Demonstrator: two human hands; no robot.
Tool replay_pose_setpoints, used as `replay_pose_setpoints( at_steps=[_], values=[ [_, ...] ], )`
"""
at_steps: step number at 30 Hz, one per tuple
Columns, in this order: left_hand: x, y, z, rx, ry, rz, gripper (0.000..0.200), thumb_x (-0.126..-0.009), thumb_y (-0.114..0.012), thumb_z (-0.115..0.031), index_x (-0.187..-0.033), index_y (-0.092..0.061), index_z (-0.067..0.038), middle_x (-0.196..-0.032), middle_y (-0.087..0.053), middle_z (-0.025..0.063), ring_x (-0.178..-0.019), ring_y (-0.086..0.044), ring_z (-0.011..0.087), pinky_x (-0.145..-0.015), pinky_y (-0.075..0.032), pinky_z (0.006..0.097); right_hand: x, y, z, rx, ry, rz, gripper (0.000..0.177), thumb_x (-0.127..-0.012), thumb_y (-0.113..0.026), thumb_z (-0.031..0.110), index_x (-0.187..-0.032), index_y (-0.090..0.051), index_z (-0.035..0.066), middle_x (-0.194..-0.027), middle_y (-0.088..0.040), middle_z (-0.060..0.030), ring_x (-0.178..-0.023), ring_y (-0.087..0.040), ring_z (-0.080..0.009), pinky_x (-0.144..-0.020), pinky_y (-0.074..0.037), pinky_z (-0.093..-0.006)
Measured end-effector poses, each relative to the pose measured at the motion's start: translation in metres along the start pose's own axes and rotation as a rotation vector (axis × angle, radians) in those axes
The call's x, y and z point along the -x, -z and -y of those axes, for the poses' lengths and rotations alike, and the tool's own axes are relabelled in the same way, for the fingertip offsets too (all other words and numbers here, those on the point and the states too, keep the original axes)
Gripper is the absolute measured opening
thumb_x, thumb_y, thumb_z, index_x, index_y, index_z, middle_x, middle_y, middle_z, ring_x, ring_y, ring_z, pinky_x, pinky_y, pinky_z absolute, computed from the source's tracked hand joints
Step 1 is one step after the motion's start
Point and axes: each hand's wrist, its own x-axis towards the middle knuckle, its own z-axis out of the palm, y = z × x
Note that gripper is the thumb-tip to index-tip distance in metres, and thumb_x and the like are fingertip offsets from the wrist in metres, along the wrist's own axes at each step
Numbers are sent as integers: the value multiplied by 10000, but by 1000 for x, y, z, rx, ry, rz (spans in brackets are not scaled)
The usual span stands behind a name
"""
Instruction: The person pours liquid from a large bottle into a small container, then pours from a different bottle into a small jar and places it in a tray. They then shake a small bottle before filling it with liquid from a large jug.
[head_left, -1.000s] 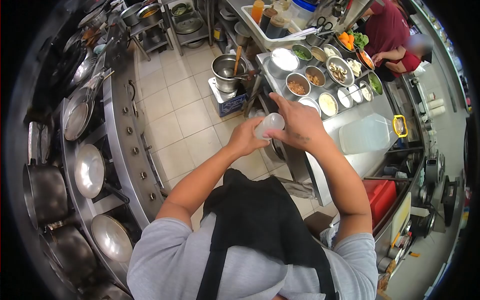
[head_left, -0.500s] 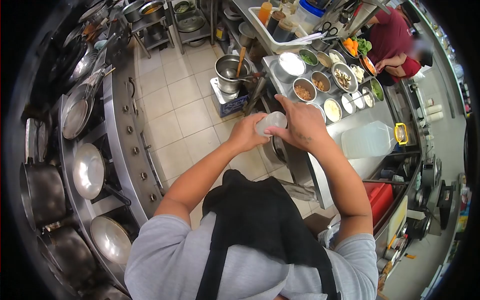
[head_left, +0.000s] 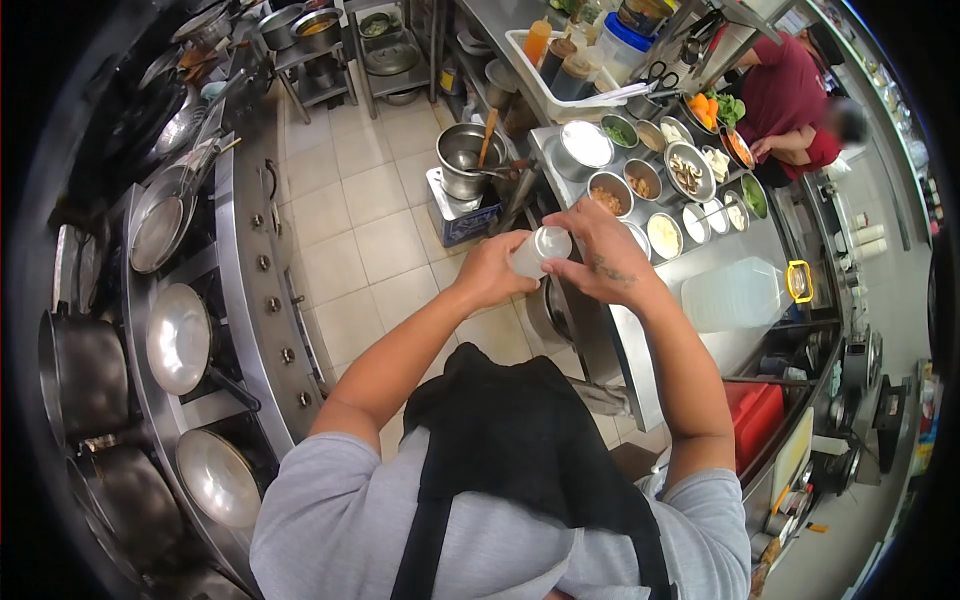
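Note:
My left hand (head_left: 490, 270) is wrapped around the side of a small translucent plastic container (head_left: 528, 260), held in front of me over the gap between floor and counter. The container leans, its round top turned up toward me and to the right. My right hand (head_left: 603, 258) curls about that top, thumb at the near edge and fingers at the far edge. Just past my right hand stand metal pots of ingredients, among them one with brown bits (head_left: 610, 194) and one with something pale yellow (head_left: 664, 236).
Pans (head_left: 180, 338) sit on the stove (head_left: 265, 300) at left. A steel pot with a wooden handle (head_left: 465, 160) stands low ahead on a burner. On the right counter (head_left: 640, 375) lies a clear plastic jug (head_left: 735, 293). A person in a maroon shirt (head_left: 785, 85) works across the counter.
The fingers of my right hand, stretched out before, have bent in around the container's top. The container has tipped slightly, showing more of its rim.

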Motion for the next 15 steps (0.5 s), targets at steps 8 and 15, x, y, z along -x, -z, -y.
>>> replay_pose_setpoints(
  at_steps=[8,15],
  values=[
    [-2,-21,12,43,-133,-95,580,-604,-832,-213,-1142,-660,-79,-929,-696,102,-782,-645,241,-741,-505,352,10,0,-27,-136,103,-74,522,-737,-827,346,-1131,-648,53,-1006,-593,-141,-1023,-573,-349,-834,-494,-431],
    [2,-40,-13,-68,-13,-161,557,-615,-826,-223,-1125,-659,-73,-883,-689,109,-783,-649,243,-738,-508,351,26,-14,-32,-8,45,-184,547,-790,-800,269,-1255,-615,48,-1009,-564,-115,-966,-570,-284,-850,-465,-400]
  ],
)
